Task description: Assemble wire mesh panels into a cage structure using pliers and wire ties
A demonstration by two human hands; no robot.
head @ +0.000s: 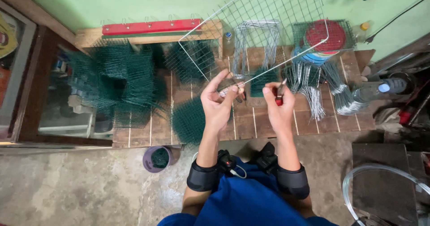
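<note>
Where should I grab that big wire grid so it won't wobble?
Probably the thick rim wire at the near corner of the wire grid, from below, where the left hand pinches it. The frame looks stiffer than the thin mesh, and it tilts upward away from the person.

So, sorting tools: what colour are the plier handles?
Red, on the pliers in the right hand; head view.

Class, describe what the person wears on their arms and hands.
Both hands, left and right, are bare, no gloves. Each forearm carries a wide black band near the elbow. A small black device with a thin white cable sits between them.
</note>
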